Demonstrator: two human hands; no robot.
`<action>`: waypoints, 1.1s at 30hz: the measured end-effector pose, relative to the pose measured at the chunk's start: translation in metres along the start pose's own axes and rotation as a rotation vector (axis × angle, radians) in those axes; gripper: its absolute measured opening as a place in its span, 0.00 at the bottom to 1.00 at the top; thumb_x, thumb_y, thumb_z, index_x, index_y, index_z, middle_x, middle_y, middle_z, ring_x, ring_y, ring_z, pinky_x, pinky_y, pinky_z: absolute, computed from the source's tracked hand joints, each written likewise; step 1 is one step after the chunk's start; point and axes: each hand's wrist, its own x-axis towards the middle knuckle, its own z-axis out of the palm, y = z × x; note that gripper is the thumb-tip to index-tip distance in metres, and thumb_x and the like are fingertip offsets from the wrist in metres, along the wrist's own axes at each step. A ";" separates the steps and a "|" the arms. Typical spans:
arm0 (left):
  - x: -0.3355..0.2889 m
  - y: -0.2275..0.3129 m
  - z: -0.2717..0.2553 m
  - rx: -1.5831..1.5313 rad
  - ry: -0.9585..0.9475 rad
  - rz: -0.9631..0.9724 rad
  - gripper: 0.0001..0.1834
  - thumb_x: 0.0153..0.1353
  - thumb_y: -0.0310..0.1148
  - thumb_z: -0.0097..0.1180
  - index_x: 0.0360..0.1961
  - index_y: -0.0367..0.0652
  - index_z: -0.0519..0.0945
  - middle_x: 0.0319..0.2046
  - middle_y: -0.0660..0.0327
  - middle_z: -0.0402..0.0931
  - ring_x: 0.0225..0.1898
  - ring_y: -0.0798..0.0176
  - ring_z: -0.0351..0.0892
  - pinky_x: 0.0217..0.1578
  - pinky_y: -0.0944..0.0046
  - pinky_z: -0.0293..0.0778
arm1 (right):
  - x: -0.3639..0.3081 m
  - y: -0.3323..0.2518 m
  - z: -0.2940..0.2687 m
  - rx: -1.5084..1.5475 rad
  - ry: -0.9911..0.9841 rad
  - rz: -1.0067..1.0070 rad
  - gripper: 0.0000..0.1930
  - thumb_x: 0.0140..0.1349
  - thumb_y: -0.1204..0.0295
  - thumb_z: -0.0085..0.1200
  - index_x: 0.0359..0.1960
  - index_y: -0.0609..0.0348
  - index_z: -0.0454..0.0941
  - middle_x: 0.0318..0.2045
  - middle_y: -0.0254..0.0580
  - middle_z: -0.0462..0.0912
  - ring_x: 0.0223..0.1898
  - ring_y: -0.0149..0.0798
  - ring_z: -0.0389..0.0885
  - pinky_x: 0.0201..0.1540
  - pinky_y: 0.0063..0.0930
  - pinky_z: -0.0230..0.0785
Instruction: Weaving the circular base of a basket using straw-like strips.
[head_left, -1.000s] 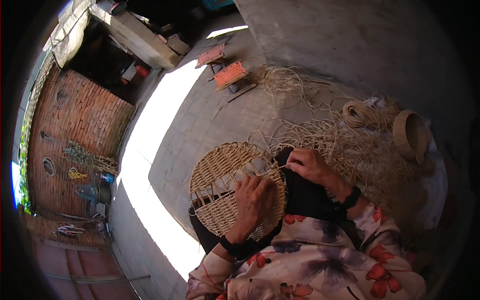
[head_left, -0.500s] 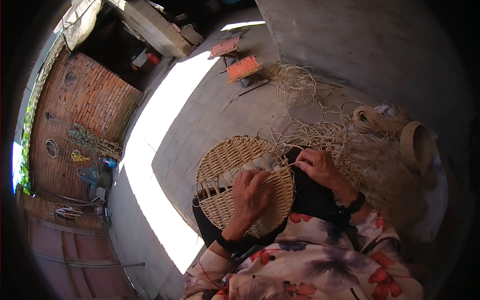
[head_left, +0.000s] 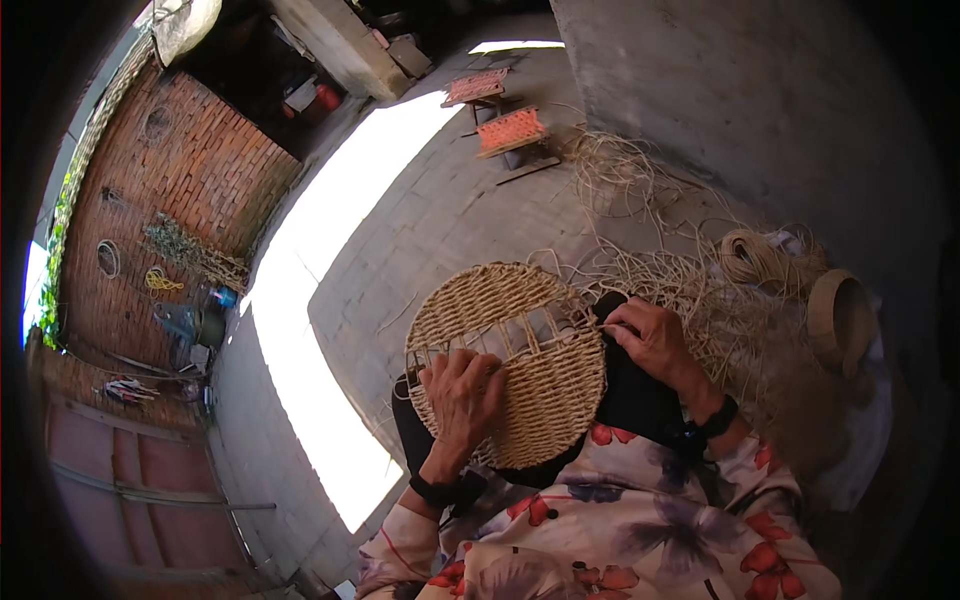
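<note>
A round panel woven from tan straw cord [head_left: 555,390] lies tilted on my lap, over dark cloth. Across its middle runs an open gap where bare ribs show between the upper and lower woven parts. My left hand [head_left: 463,398] is at the panel's left side, its bent fingers gripping the weave along the gap; the fingertips are partly hidden. At the right edge, beside the end of the gap, my right hand [head_left: 652,348] is closed in a pinch. A cord strand seems to lie between its thumb and forefinger, though the fingers cover most of it.
Loose tan cord [head_left: 690,290] spreads in a tangle on the floor to the right, with a coil of cord [head_left: 750,255] and a round woven basket [head_left: 838,310] beyond. Two low stools with red woven seats [head_left: 510,130] stand ahead. A grey wall [head_left: 720,90] rises at the right.
My left hand has moved left along the gap, from the panel's middle to its left side. The right hand remains pinched near the right edge. The whole view has shifted slightly.
</note>
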 end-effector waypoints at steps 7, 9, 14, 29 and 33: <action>0.003 0.000 0.010 -0.089 0.033 0.055 0.09 0.52 0.34 0.66 0.35 0.48 0.84 0.37 0.61 0.74 0.41 0.55 0.71 0.43 0.54 0.61 | -0.004 0.005 -0.008 0.143 -0.098 0.172 0.04 0.58 0.76 0.61 0.34 0.63 0.82 0.28 0.41 0.81 0.30 0.33 0.80 0.34 0.29 0.70; 0.010 0.008 0.013 -0.105 0.036 0.074 0.09 0.52 0.34 0.66 0.35 0.48 0.84 0.36 0.61 0.74 0.41 0.55 0.71 0.43 0.53 0.62 | -0.005 0.006 -0.009 0.162 -0.102 0.165 0.04 0.58 0.76 0.61 0.33 0.63 0.82 0.28 0.41 0.81 0.30 0.32 0.79 0.34 0.28 0.70; 0.019 0.019 0.025 -0.121 0.019 0.094 0.08 0.52 0.33 0.66 0.34 0.46 0.83 0.34 0.61 0.73 0.41 0.55 0.71 0.43 0.53 0.62 | -0.003 0.012 -0.004 0.166 -0.072 0.120 0.04 0.56 0.73 0.64 0.31 0.58 0.82 0.25 0.39 0.80 0.26 0.37 0.79 0.30 0.30 0.69; 0.038 0.036 0.040 -0.191 -0.010 0.300 0.11 0.51 0.28 0.65 0.38 0.47 0.81 0.36 0.61 0.77 0.38 0.54 0.72 0.40 0.55 0.65 | -0.003 0.014 -0.006 0.189 -0.032 0.151 0.06 0.57 0.72 0.63 0.31 0.60 0.80 0.25 0.40 0.80 0.26 0.37 0.79 0.31 0.31 0.70; 0.043 0.041 0.043 -0.250 -0.037 0.271 0.09 0.52 0.28 0.65 0.36 0.46 0.81 0.34 0.59 0.77 0.37 0.52 0.73 0.39 0.54 0.67 | -0.002 0.016 -0.006 0.208 -0.016 0.179 0.07 0.57 0.72 0.64 0.30 0.61 0.79 0.24 0.39 0.79 0.25 0.35 0.78 0.30 0.31 0.70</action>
